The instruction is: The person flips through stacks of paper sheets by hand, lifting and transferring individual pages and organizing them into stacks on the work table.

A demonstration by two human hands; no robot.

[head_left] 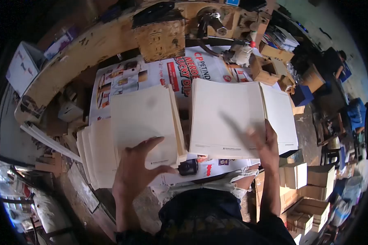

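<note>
My left hand [135,167] is over the lower part of a left stack of cream paper sheets [145,112], thumb and fingers spread wide with nothing between them. At the right edge of a second stack of cream sheets [227,110], my right hand [268,147] has its fingers up and its thumb apart, slightly smeared by motion. Whether it touches the top sheet is hard to make out. Small print runs along the bottom of the sheets. More fanned sheets [98,151] lie to the left, and another pale stack [281,116] sits beyond my right hand.
Under the stacks is a printed banner [167,77] on the work table. A stained wooden block [159,41] and a metal clamp-like machine part [212,22] stand at the back. Small wooden boxes [263,69] are at the right; cardboard boxes [310,212] stand lower right. Another person [335,61] is far right.
</note>
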